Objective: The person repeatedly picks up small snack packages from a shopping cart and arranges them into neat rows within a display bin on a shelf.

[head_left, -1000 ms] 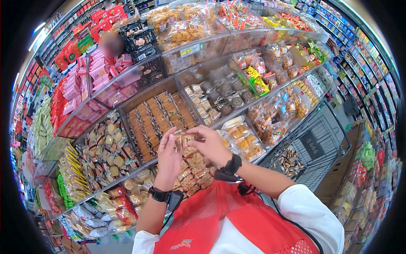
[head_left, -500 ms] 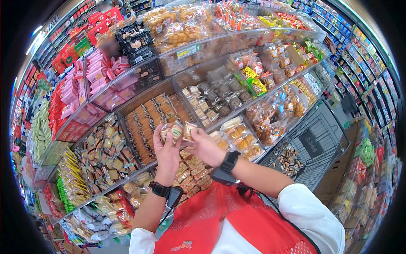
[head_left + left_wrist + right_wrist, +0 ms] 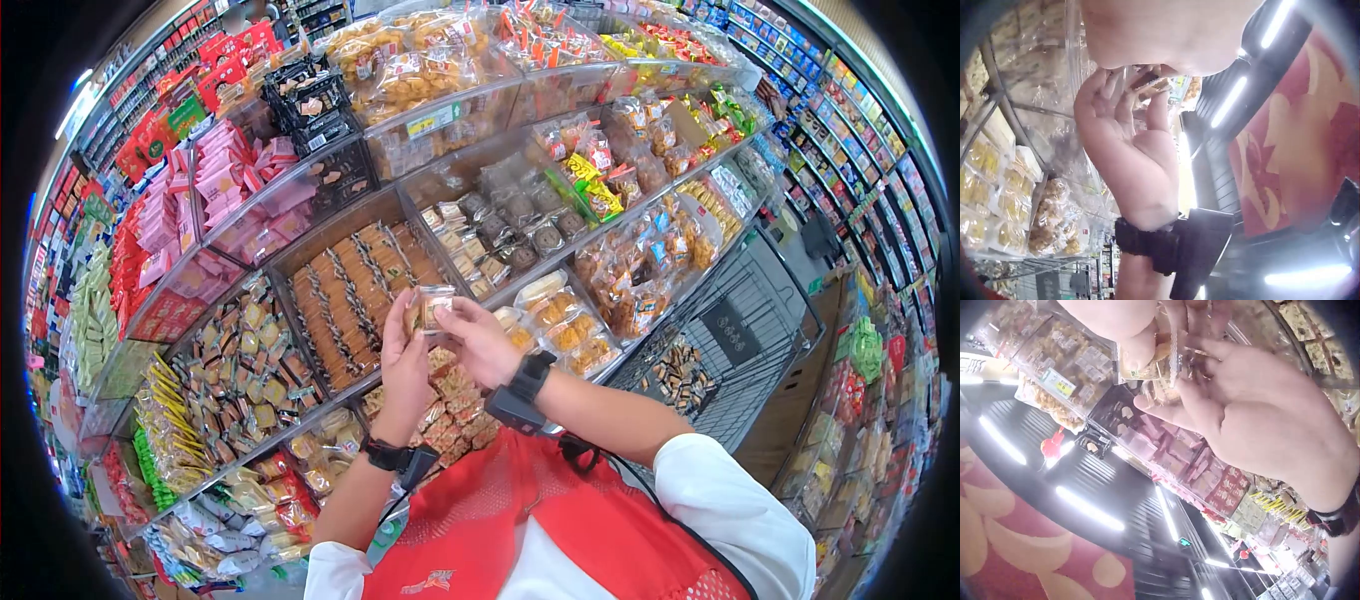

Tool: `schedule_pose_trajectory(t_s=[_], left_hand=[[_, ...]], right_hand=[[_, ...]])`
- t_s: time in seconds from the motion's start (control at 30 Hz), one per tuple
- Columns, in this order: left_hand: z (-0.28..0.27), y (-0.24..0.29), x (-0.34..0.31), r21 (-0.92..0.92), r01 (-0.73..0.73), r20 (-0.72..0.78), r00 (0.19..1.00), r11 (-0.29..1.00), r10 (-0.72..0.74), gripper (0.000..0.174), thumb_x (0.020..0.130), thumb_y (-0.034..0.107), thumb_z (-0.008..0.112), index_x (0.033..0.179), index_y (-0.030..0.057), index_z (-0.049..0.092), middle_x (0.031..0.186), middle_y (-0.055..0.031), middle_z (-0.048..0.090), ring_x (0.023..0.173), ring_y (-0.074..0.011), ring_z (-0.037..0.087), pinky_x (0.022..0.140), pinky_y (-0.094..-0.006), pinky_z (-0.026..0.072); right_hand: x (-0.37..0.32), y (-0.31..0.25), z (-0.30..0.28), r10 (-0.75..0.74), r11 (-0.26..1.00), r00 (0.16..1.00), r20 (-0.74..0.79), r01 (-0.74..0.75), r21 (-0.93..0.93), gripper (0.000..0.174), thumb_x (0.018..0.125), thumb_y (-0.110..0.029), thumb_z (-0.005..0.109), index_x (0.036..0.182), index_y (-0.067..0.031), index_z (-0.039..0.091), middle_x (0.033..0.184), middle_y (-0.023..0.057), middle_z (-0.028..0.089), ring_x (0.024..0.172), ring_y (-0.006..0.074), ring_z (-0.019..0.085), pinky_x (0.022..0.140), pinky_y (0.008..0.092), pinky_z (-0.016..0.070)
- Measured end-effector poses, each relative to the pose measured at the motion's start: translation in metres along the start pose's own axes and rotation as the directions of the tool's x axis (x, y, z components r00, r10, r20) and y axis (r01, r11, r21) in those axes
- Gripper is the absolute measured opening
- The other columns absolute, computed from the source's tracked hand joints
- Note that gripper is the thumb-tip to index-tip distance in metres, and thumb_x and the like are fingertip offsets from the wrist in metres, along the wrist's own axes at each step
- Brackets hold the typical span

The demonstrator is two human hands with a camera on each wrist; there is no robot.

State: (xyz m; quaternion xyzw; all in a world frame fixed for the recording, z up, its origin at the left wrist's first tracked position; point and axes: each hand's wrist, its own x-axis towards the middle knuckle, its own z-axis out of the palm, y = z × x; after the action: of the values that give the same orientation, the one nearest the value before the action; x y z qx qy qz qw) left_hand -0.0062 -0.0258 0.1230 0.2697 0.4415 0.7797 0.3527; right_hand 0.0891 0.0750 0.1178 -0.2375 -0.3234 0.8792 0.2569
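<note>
Both hands meet in front of the chest over the snack bins. Between thumb and fingers my right hand [image 3: 485,345] pinches a small clear-wrapped biscuit [image 3: 437,303], its printed wrapper facing up in the head view. My left hand [image 3: 404,365] is raised beside it, fingers bent around another wrapped biscuit [image 3: 1165,394], which shows partly below the first in the right wrist view. In the left wrist view the right hand's fingertips [image 3: 1159,103] stand at a brown and pale biscuit [image 3: 1147,83]; the near hand hides part of it.
Below the hands lie wrapped crispy squares [image 3: 455,420]. Beyond is a bin of long brown snack sticks [image 3: 360,290], with mixed small packets [image 3: 250,360] to its left. A grey shopping cart [image 3: 735,335] at the right holds several small wrapped pieces [image 3: 682,375]. Clear dividers edge the bins.
Half a second ago the two wrapped biscuits were apart, one in each hand. Now the hands have come together and the packets overlap. The head view has shifted slightly.
</note>
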Motion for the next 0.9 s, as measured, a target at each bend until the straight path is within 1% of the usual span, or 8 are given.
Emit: schedule_pose_trajectory(t_s=[0.13, 0.17, 0.27, 0.4, 0.6, 0.7, 0.8, 0.9], left_hand=[[-0.027, 0.010, 0.005, 0.092, 0.098, 0.068, 0.992, 0.991, -0.105, 0.059, 0.103, -0.006, 0.048, 0.157, 0.0030, 0.028, 0.147, -0.0166, 0.054, 0.133, -0.0259, 0.058, 0.108, -0.0414, 0.0529], [-0.030, 0.019, 0.005, 0.153, 0.166, 0.056, 0.983, 0.974, -0.177, 0.057, 0.104, -0.005, 0.048, 0.157, 0.0017, 0.028, 0.146, -0.0179, 0.054, 0.129, -0.0242, 0.061, 0.105, -0.0384, 0.0540], [-0.049, 0.021, 0.006, 0.442, 0.188, 0.113, 0.958, 0.877, -0.262, 0.050, 0.104, -0.002, 0.052, 0.152, -0.0007, 0.039, 0.128, -0.0111, 0.066, 0.109, -0.0169, 0.068, 0.095, -0.0319, 0.0579], [-0.043, 0.027, 0.000, 0.571, 0.120, 0.225, 0.928, 0.812, -0.296, 0.042, 0.103, 0.001, 0.058, 0.145, -0.0007, 0.051, 0.116, -0.0040, 0.068, 0.105, -0.0119, 0.066, 0.091, -0.0287, 0.0540], [-0.042, 0.035, -0.007, 0.281, 0.271, 0.311, 0.882, 0.921, -0.355, 0.060, 0.095, 0.000, 0.070, 0.148, 0.0014, 0.042, 0.123, -0.0079, 0.064, 0.111, -0.0151, 0.063, 0.095, -0.0287, 0.0511], [-0.032, 0.038, -0.006, 0.322, 0.194, 0.311, 0.903, 0.926, -0.297, 0.070, 0.089, 0.000, 0.078, 0.147, 0.0022, 0.038, 0.127, -0.0105, 0.061, 0.112, -0.0170, 0.063, 0.093, -0.0305, 0.0529], [-0.023, 0.031, -0.001, 0.334, 0.081, 0.222, 0.962, 0.939, -0.162, 0.073, 0.086, 0.002, 0.083, 0.145, 0.0019, 0.041, 0.127, -0.0110, 0.061, 0.111, -0.0176, 0.063, 0.092, -0.0327, 0.0543], [-0.012, 0.034, -0.001, 0.367, -0.012, 0.109, 0.994, 0.930, -0.030, 0.070, 0.084, 0.006, 0.086, 0.142, 0.0018, 0.047, 0.122, -0.0095, 0.063, 0.109, -0.0176, 0.064, 0.093, -0.0340, 0.0547]], right_hand=[[-0.016, -0.051, 0.005, -0.274, 0.885, 0.960, 0.061, 0.277, -0.374, 0.038, 0.096, -0.014, 0.078, 0.129, -0.0026, 0.061, 0.107, 0.0024, 0.072, 0.094, 0.0112, 0.067, 0.082, 0.0273, 0.0528], [-0.008, -0.056, -0.006, -0.380, 0.699, 0.911, 0.159, 0.395, -0.596, 0.041, 0.093, -0.012, 0.080, 0.129, -0.0034, 0.063, 0.105, 0.0050, 0.073, 0.095, 0.0182, 0.070, 0.084, 0.0305, 0.0535], [-0.012, -0.090, -0.007, -0.138, 0.223, 0.720, 0.680, 0.692, -0.687, 0.039, 0.087, -0.011, 0.082, 0.124, -0.0072, 0.069, 0.105, 0.0071, 0.072, 0.097, 0.0278, 0.070, 0.087, 0.0356, 0.0535], [-0.010, -0.085, 0.000, -0.109, 0.023, 0.611, 0.784, 0.790, -0.612, 0.043, 0.081, -0.011, 0.085, 0.121, -0.0109, 0.072, 0.118, 0.0072, 0.070, 0.110, 0.0287, 0.066, 0.097, 0.0390, 0.0524], [0.001, -0.078, -0.010, 0.121, 0.187, 0.741, 0.660, 0.637, -0.748, 0.052, 0.080, -0.012, 0.086, 0.130, -0.0133, 0.070, 0.128, 0.0098, 0.065, 0.121, 0.0300, 0.059, 0.102, 0.0390, 0.0489], [-0.008, -0.082, 0.004, -0.028, 0.183, 0.769, 0.638, 0.632, -0.753, 0.057, 0.080, -0.009, 0.084, 0.134, -0.0083, 0.066, 0.119, 0.0132, 0.066, 0.110, 0.0298, 0.064, 0.096, 0.0390, 0.0520], [-0.006, -0.073, 0.000, -0.115, 0.331, 0.825, 0.553, 0.556, -0.762, 0.054, 0.086, -0.009, 0.082, 0.136, -0.0055, 0.064, 0.120, 0.0090, 0.069, 0.104, 0.0222, 0.066, 0.094, 0.0348, 0.0527], [-0.008, -0.063, 0.000, -0.012, 0.702, 0.948, 0.318, 0.234, -0.672, 0.046, 0.092, -0.009, 0.080, 0.134, -0.0038, 0.063, 0.117, 0.0037, 0.069, 0.103, 0.0167, 0.067, 0.094, 0.0313, 0.0529]])
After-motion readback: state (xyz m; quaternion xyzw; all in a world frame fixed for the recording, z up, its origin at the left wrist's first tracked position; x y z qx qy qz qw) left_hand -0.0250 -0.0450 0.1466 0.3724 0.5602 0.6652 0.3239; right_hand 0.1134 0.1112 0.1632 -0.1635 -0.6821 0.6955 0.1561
